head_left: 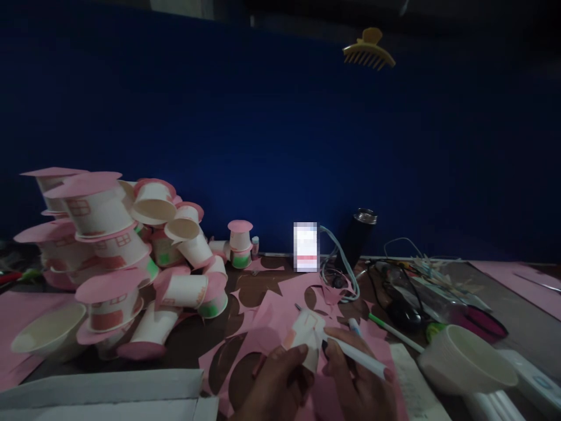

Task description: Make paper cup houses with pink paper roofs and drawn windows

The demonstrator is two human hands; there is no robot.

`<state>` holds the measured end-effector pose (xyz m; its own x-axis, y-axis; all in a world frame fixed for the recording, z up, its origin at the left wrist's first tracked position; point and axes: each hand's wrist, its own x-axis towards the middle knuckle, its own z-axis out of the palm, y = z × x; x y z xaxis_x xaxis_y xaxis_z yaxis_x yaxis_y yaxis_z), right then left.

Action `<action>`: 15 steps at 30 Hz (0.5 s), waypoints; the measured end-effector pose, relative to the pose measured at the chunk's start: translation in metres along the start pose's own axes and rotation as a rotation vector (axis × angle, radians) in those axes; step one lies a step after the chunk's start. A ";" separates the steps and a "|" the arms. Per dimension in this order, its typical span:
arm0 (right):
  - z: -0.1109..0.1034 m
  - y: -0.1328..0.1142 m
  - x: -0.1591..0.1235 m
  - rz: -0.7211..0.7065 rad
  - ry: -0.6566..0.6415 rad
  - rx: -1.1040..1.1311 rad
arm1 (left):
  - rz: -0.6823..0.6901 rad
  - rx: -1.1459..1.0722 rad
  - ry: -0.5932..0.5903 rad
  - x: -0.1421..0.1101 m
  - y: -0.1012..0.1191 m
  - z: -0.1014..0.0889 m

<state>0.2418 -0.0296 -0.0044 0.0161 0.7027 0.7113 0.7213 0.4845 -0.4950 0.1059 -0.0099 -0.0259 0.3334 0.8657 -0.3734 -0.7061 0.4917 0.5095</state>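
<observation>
My left hand [283,383] is closed around a small white paper cup [307,328], tilted on its side, with reddish-orange marks drawn on its wall. In my right hand [350,368] is a white marker [362,355], its tip end close to the cup's wall. Both hands are over pink paper [284,304] with round holes cut out of it. To the left, several paper cups with pink disc tops [99,210] are heaped up. Some of them carry drawn windows and doors, and some have green patches.
A phone [305,247] with a blurred screen leans at the back beside a black bottle [360,237]. White bowls stand at right [468,359] and left [52,333]. A white box [105,392] lies front left; a black mouse [404,314] and cables lie to the right.
</observation>
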 end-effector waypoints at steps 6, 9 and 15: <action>-0.004 -0.002 -0.003 0.127 -0.012 0.094 | 0.026 0.017 0.003 0.002 -0.003 -0.002; -0.005 -0.004 -0.001 0.129 -0.001 0.145 | 0.037 0.061 -0.039 0.003 -0.004 -0.004; -0.001 -0.006 0.001 0.019 -0.024 0.115 | 0.043 0.135 -0.137 0.003 -0.003 -0.005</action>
<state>0.2385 -0.0319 -0.0004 0.0115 0.7235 0.6902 0.6365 0.5271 -0.5631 0.1056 -0.0088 -0.0329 0.3932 0.8863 -0.2447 -0.6344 0.4541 0.6256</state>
